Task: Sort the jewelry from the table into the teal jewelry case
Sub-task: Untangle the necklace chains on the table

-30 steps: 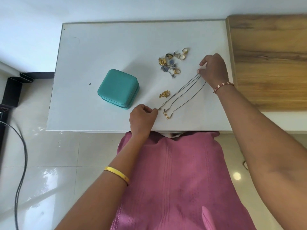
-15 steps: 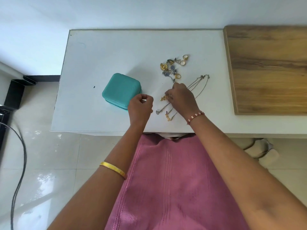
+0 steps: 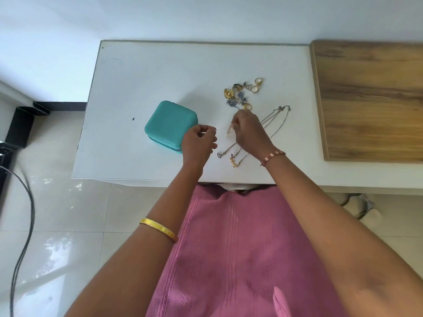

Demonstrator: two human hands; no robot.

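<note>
The teal jewelry case (image 3: 170,123) sits closed on the white table (image 3: 142,76). My left hand (image 3: 198,144) hovers at the case's right front corner, fingers curled, holding nothing that I can see. My right hand (image 3: 248,131) pinches a small gold jewelry piece (image 3: 229,129) lifted just above the table. Thin chain necklaces (image 3: 278,118) run diagonally under and past my right hand, their pendants (image 3: 233,161) lying near the front edge. A pile of earrings and rings (image 3: 242,93) lies behind my right hand.
A wooden board (image 3: 370,99) covers the table's right side. The table's front edge (image 3: 137,180) is close to my lap. A black cable (image 3: 25,213) runs over the tiled floor at left, and a pair of shoes (image 3: 359,207) lies under the table at right.
My right hand let go of the far ends of the chains, came toward me and picked up the small gold piece. My left hand moved from the pendants toward the case.
</note>
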